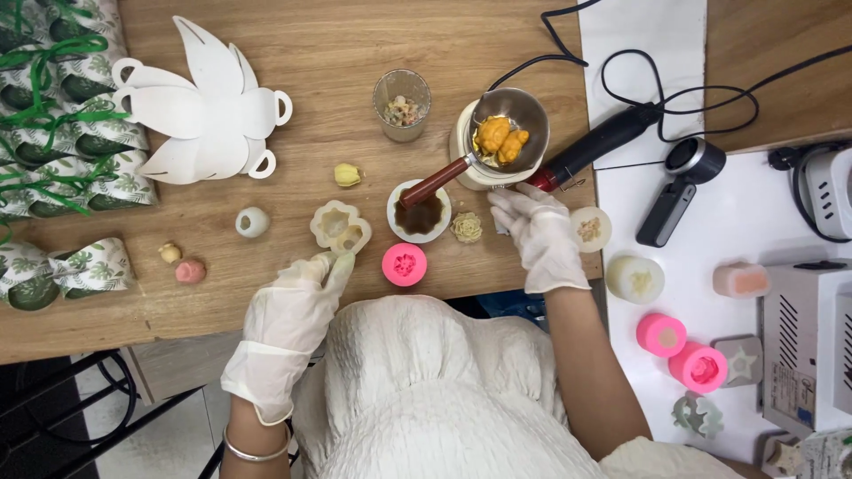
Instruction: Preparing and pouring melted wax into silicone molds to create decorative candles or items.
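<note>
My left hand (291, 310), gloved, rests with fingers together, tips touching the near edge of the clear flower-shaped mould (341, 227). My right hand (540, 232), fingers slightly spread and holding nothing, hovers well right of that mould, just beneath the steel melting pot (508, 129) of orange wax. Between lie the brown wax cup (419, 213) and, nearer me, the pink mould (405, 264).

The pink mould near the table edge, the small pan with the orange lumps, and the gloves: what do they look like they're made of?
The pink mould looks like silicone: matte, thick-walled, evenly coloured. The small pan seems to be polished metal, with a bright reflective rim and a dark reddish handle, maybe wood. The gloves on the left hand and right hand look like thin, wrinkled, translucent white latex or vinyl.
</note>
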